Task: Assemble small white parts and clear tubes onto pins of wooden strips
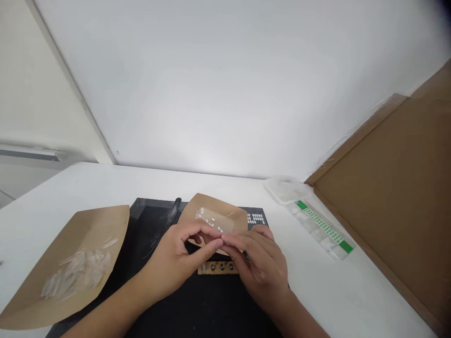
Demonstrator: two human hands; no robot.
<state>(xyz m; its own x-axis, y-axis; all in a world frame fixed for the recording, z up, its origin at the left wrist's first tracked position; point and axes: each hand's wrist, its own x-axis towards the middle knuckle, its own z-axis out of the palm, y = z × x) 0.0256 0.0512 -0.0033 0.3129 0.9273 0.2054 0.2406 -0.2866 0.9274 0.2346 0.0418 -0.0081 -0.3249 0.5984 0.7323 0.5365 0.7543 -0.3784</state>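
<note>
My left hand (181, 249) and my right hand (262, 260) meet at the fingertips above a black mat (207, 305). Both are closed in a pinch, and whatever lies between the fingers is too small or hidden to make out. Just behind them sits a brown paper tray (200, 202) with several small white oval pieces (211, 220) in it. Under the fingers, a narrow wooden strip (217, 268) with round dark metal fittings lies on the mat, its right end covered by my right hand.
At left, a larger brown paper tray (88, 220) holds clear plastic pieces (79, 272). A thin black curved tool (172, 213) lies on the mat. A white sheet of ovals (257, 218) shows behind my right hand. Right are a clear green-labelled package (324, 227) and cardboard (394, 188).
</note>
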